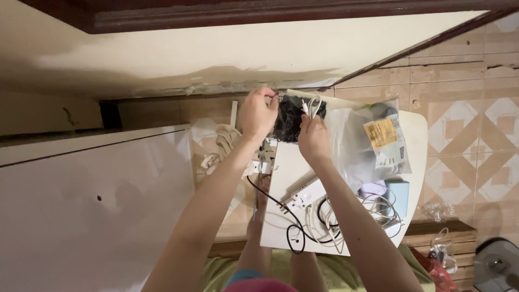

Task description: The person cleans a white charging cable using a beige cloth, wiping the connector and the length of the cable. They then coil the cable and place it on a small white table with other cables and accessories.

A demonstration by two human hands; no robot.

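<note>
Looking down, we see our left hand (pixel 258 112) and right hand (pixel 313 138) both working at a black bundle (pixel 291 118) lying at the far edge of the small white bench (pixel 286 178). The left hand's grip is pinched shut on the bundle's upper left corner; the right hand's grip is closed on a thin white cable (pixel 313 104) that loops over the bundle's right side.

What could go wrong, as we judge it: the bundle sits right at the far edge beside the wall, so a tug from either hand could tip it off behind the bench. The white cable may also snag in the dark material and drag it along. Nearer us, the white power strip (pixel 306 196) and the tangle of cords (pixel 324 221) could catch a forearm.

The bundle is a lumpy mass with no clear front; its longer side seems to run along the far edge, left to right. The cable loop points away from us, toward the wall.

A clear plastic bag (pixel 373 140) lies just to the right.
</note>
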